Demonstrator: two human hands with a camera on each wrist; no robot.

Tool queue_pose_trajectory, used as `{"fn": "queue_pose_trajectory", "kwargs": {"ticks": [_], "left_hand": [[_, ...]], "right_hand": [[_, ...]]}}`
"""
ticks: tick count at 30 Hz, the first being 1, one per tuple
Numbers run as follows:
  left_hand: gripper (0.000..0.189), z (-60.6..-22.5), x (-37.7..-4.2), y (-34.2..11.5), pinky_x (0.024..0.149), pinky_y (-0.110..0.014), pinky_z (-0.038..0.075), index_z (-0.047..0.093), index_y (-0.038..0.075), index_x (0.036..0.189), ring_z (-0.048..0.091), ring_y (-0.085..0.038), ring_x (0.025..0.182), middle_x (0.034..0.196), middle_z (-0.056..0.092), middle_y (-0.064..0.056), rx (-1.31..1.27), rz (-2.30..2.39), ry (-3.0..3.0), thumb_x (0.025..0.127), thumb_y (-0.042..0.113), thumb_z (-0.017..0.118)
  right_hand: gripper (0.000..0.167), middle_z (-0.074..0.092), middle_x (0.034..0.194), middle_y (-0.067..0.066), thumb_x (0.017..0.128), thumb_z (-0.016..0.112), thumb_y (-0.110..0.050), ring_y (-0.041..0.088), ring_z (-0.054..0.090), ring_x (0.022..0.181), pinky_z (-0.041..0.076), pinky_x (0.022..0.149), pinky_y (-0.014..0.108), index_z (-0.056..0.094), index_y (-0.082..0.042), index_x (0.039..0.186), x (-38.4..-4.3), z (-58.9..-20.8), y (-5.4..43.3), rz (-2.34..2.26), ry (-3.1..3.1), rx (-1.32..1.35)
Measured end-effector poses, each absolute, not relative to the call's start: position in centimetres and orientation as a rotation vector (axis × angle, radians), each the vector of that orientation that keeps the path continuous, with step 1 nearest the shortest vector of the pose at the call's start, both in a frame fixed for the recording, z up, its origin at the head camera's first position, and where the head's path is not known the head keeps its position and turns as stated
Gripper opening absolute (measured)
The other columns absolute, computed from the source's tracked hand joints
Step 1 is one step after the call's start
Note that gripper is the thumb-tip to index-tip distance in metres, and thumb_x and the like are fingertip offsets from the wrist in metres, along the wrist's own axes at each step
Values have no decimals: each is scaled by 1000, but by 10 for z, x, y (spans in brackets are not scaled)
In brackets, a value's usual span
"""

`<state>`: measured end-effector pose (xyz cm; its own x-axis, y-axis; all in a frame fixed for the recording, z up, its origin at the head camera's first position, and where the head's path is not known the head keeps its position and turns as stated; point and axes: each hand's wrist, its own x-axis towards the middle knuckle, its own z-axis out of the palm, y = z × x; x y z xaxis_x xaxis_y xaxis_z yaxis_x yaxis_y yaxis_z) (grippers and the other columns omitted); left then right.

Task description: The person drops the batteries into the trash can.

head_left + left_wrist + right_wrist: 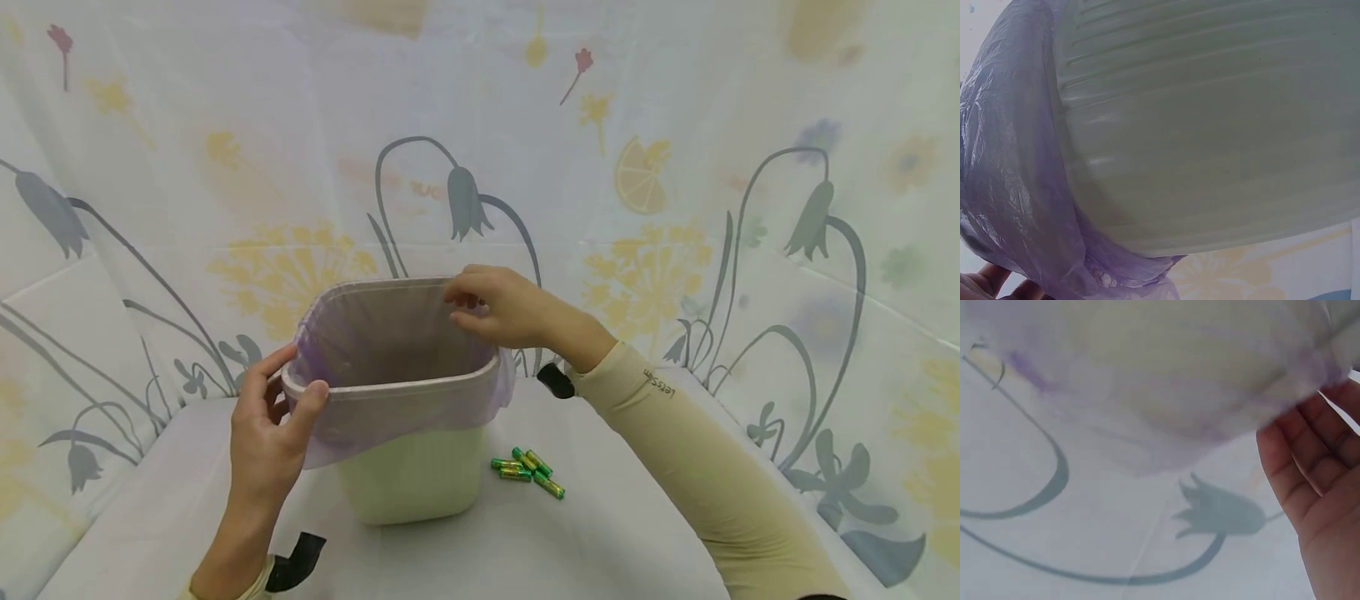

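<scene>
A pale green trash bin (412, 479) stands on the table, lined with a thin purple trash bag (420, 417) folded out over its rim. In the left wrist view the bag (1016, 162) hangs loosely along the ribbed bin wall (1210, 137). My left hand (270, 433) grips the bin's near left corner, thumb on the front rim and fingers around the left side. At the far right of the rim is my right hand (510, 308), its thumb and fingers apart. The right wrist view shows its fingers (1310, 450) beside the bag's edge.
Several green and gold batteries (528, 468) lie in a loose pile on the white table (622, 517), just right of the bin. A flower-printed cloth (480, 108) hangs behind and at both sides.
</scene>
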<state>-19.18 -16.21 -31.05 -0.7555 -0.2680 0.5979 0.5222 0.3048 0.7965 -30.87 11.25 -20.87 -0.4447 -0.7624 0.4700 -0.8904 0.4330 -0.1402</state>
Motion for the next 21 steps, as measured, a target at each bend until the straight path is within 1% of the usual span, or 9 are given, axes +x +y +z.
{"fn": "queue_pose_trajectory", "kwargs": {"ticks": [4,9,14,21], "left_hand": [[52,-311,-192,-162,80,-14,43,50,10,136,55,-12,106,129,49,4,-226,-1518,-1907,87,10,65],[52,-311,-192,-162,80,-14,43,49,10,136,55,-12,106,129,49,4,-221,-1516,-1910,87,10,65],[51,-312,-192,-162,80,-14,43,50,10,136,56,-13,105,128,49,5,-222,-1517,-1908,87,9,65],[51,-311,-192,-162,80,-13,43,50,11,136,55,-13,104,127,50,5,-208,-1507,-1913,87,10,65]], "right_hand": [[18,61,96,3,90,63,-14,16,56,86,46,78,29,66,-6,105,-310,-213,134,535,-2347,1357],[18,62,97,3,91,61,-13,15,57,86,47,79,31,65,-4,106,-311,-229,160,569,-2365,1302],[17,62,96,1,90,62,-13,16,58,86,48,78,32,65,-6,106,-311,-255,179,601,-2408,1254],[17,64,100,4,89,63,-13,16,58,86,50,77,34,65,-7,105,-313,-299,193,635,-2494,1230]]}}
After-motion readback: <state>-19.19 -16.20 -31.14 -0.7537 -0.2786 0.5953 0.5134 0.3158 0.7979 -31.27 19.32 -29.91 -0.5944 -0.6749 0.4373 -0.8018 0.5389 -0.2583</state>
